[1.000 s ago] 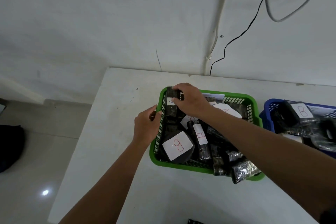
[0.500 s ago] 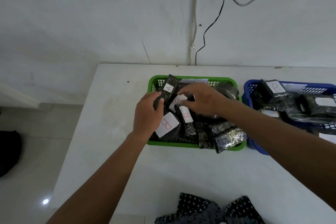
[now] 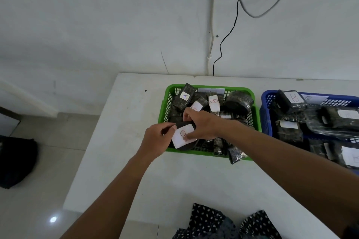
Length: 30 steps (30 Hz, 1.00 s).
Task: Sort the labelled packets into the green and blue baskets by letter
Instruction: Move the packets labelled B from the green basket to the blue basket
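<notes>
A green basket (image 3: 254, 101) on the white table holds several dark packets with white labels. One labelled A (image 3: 184, 96) leans at its back left, one labelled B (image 3: 213, 103) stands behind my hands. My right hand (image 3: 202, 126) grips a round dark packet with a red B label (image 3: 181, 137) at the basket's front left corner. My left hand (image 3: 157, 139) pinches the same packet's left edge. To the right, a blue basket (image 3: 265, 108) holds more dark packets, one labelled B (image 3: 293, 98).
The white table (image 3: 124, 141) meets the wall at the back, its left edge dropping to a tiled floor. A dark bag (image 3: 16, 163) lies on the floor at left. Cables (image 3: 236, 15) hang down the wall. Dotted dark fabric (image 3: 209, 223) is at the bottom edge.
My right hand left the packets in the middle of the green basket and took hold of the round B packet at the front left. My left hand came off the A packet onto this one.
</notes>
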Each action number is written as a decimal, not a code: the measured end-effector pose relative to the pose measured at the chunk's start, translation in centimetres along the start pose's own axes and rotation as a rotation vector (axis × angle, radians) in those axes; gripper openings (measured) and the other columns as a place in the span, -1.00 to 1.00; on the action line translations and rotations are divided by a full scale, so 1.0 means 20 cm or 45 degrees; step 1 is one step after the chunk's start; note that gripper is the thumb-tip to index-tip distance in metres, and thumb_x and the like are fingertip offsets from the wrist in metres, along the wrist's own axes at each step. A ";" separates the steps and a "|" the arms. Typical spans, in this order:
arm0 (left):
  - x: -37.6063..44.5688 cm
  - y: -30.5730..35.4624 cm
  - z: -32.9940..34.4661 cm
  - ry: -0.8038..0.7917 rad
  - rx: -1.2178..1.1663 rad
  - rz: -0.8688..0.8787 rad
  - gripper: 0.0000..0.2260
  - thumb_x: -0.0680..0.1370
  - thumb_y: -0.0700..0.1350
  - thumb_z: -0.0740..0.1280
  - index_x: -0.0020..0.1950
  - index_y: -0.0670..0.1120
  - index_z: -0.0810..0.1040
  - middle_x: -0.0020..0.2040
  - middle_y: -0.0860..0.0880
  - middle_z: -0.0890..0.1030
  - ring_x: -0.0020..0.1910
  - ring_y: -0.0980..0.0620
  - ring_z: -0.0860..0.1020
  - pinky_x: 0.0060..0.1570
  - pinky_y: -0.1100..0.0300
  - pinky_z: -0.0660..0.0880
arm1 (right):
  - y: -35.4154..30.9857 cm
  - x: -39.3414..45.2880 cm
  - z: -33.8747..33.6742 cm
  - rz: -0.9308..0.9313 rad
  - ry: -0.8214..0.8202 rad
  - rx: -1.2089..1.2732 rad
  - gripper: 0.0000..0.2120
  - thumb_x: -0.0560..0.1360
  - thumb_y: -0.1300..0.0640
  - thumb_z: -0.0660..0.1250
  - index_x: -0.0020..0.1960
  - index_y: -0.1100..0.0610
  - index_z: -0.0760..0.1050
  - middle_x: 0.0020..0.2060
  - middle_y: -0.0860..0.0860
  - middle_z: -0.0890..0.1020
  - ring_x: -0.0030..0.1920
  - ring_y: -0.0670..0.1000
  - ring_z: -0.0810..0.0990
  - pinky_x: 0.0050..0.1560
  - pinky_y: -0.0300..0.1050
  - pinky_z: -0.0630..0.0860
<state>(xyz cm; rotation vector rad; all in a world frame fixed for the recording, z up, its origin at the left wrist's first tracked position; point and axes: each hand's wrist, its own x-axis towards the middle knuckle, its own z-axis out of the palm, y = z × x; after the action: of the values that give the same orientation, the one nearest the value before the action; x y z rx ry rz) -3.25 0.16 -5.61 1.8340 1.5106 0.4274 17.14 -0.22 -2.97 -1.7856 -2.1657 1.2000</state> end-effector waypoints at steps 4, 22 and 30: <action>0.00 0.07 -0.01 -0.040 -0.422 -0.183 -0.83 0.62 0.02 0.31 0.13 0.05 0.67 0.00 0.04 0.66 0.00 0.03 0.61 -0.04 0.17 0.58 | 0.03 -0.05 -0.01 -0.038 0.162 0.289 -0.54 0.35 0.04 0.61 0.10 0.00 0.42 0.03 -0.06 0.58 0.06 0.04 0.58 0.03 -0.06 0.57; 0.01 0.98 0.58 -0.193 -1.154 -0.238 -0.80 0.57 -0.02 0.41 0.17 -0.02 0.59 0.11 -0.02 0.69 0.12 0.06 0.65 0.18 0.06 0.59 | 0.51 -0.77 -0.28 0.247 1.335 1.371 -0.71 0.50 0.08 0.48 0.21 0.03 0.62 0.06 -0.01 0.71 0.09 0.00 0.68 0.16 0.06 0.63; -0.10 1.36 1.09 -0.587 -0.799 0.016 -0.53 0.45 0.13 0.49 0.33 0.09 0.55 0.19 0.03 0.65 0.13 0.09 0.65 0.16 0.07 0.60 | 1.01 -1.44 -0.33 0.398 1.139 1.150 -0.73 0.57 0.14 0.39 0.27 0.12 0.61 0.07 -0.01 0.70 0.06 -0.02 0.69 -0.09 -0.24 0.61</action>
<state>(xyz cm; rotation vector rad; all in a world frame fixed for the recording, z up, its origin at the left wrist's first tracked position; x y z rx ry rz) 29.83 -10.18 -1.41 1.3234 0.9127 0.3925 45.62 -21.60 0.76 -1.7064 -0.7056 0.8938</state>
